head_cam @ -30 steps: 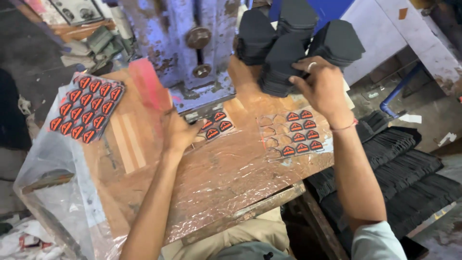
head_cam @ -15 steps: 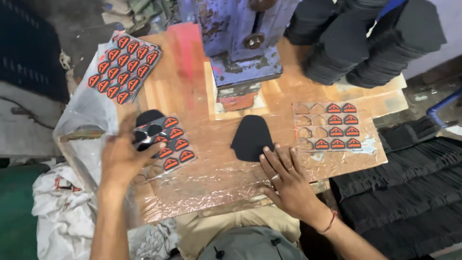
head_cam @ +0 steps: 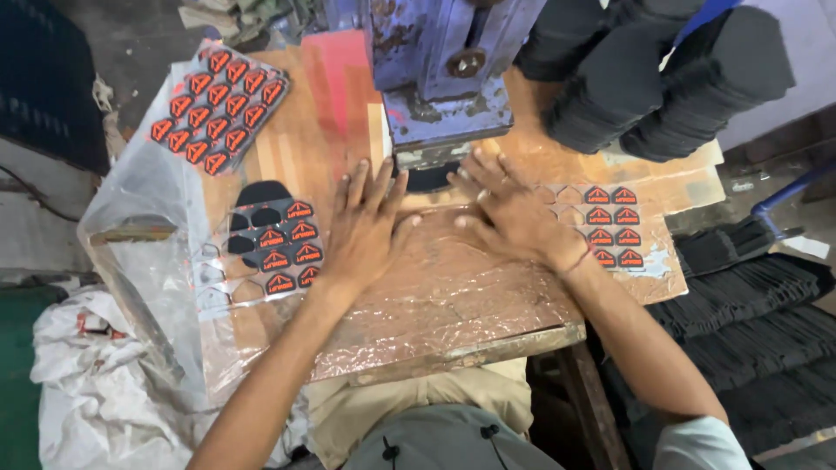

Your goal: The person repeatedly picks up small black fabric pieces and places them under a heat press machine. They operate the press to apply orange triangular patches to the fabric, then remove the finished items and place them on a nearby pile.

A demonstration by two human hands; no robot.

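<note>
tabletop: wood under crinkled clear film, carrying everything here.
press: blue machine at the back edge, its head just above a black piece.
black stacks: piled right of the press, apart from the hands.
sheets: one full of red-and-black labels at back left, one part-used beside the left hand, one part-used beside the right.
left hand: flat, fingers spread, holding nothing, fingertips toward the piece.
right hand: flat, fingers spread, holding nothing, fingertips at the piece's edge.
doing it well: probably keep the piece square under the head, fingers outside it.
change: half a second ago the piece lay mid-tabletop; now it sits under the press, both hands forward.
</note>
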